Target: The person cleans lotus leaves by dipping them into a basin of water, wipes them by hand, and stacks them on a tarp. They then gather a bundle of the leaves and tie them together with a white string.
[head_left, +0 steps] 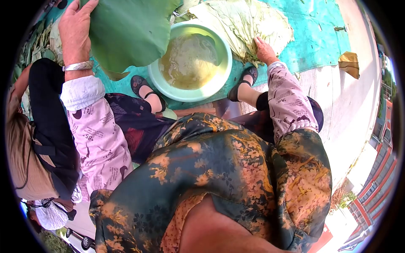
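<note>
Floral-patterned clothing (pixel 219 177) on the person's torso and lap fills the lower frame, with pink printed sleeves on both arms.

Left hand (pixel 76 27): raised at the upper left, with a silver bracelet (pixel 78 66) on the wrist. The fingers lie extended along the edge of a large green leaf (pixel 126 33) and touch it. Whether this grip is clamped on the leaf cannot be told.

Right hand (pixel 265 50): laid palm down on a pile of pale leaves (pixel 244 23), at the pile's near edge. The grip is apart, with the fingers flat and nothing clasped.

Between the two hands stands a light green basin (pixel 223 74) holding cloudy water. The large green leaf overlaps its left rim; the pale leaves reach its right rim. Two feet in black shoes (pixel 141 84) rest just beside the basin, one at each side.

Basin and leaves lie on a teal ground sheet (pixel 314 40) spread over pale pavement. A second person (pixel 46 122) in dark clothing sits close at the left.
</note>
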The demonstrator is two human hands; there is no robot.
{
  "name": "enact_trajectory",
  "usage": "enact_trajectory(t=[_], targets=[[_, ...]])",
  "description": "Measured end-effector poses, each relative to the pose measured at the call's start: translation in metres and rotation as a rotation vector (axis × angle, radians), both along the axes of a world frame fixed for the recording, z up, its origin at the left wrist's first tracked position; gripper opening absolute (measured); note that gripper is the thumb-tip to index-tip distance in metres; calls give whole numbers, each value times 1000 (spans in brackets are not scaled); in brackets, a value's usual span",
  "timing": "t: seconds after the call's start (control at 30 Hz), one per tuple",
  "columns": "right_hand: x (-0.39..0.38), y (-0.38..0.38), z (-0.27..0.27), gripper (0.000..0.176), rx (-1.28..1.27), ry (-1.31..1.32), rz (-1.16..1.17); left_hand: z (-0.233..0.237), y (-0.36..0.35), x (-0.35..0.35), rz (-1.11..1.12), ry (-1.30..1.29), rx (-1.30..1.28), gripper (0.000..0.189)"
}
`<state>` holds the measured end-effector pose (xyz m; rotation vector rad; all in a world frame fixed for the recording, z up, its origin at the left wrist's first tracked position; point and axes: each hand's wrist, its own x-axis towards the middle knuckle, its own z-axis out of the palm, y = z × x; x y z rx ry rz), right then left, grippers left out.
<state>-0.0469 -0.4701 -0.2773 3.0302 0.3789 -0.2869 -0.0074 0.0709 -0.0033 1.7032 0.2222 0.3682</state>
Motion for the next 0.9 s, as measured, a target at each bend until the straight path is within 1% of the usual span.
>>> enact_trajectory(t=[0.07,0.2,0.27,0.33,0.37,0.4,0.43,0.47,0.5,0.53,0.57,0.6,0.63,0.67,0.7,0.73,0.8,0.83,0.87,0.9], targets=[[-3,4,2,56,-92,35,-1,1,-2,-1,14,-9,23,30],[-4,16,16,53,-201,113,-43,-3,1,0,-96,-31,-79,28],[4,27,23,48,-239,167,-95,0,-3,-6,-130,-61,-107,28],[21,41,27,33,-209,220,-205,12,-14,-14,-167,-77,-77,22],[31,53,33,31,-256,247,-227,10,-11,-12,-201,-79,-91,19],[42,58,36,33,-143,194,-259,12,-14,-14,-194,-17,-112,24],[53,65,35,35,53,55,-272,-20,-3,4,-139,-247,-12,24],[66,75,39,37,214,-24,-178,-14,-8,-4,-140,-147,35,21],[85,89,45,47,395,9,-157,-18,-5,-3,-195,-117,89,20],[101,110,58,52,710,153,-194,-17,-8,-6,-208,-174,130,19],[108,135,79,53,844,119,-124,-11,-11,-13,-187,-40,160,21],[107,168,116,53,941,138,-31,-12,-13,-13,-129,-128,346,24],[104,196,143,54,1068,183,53,-31,-18,-5,-107,-235,354,24],[96,223,169,55,1163,215,93,-23,-22,-13,-167,-141,311,22],[88,244,184,56,1317,260,189,-28,-28,-12,-188,-79,363,23],[81,261,199,57,1461,305,264,-21,-31,-20,-237,-95,346,24],[66,285,227,57,1522,498,343,-19,-37,-24,-363,-80,401,23],[65,288,233,56,1475,541,360,-17,-37,-26,-396,-95,385,23],[54,300,252,52,1494,596,330,-14,-37,-26,-433,-106,371,24],[54,302,252,47,1477,560,304,-13,-36,-29,-472,-117,360,24]])
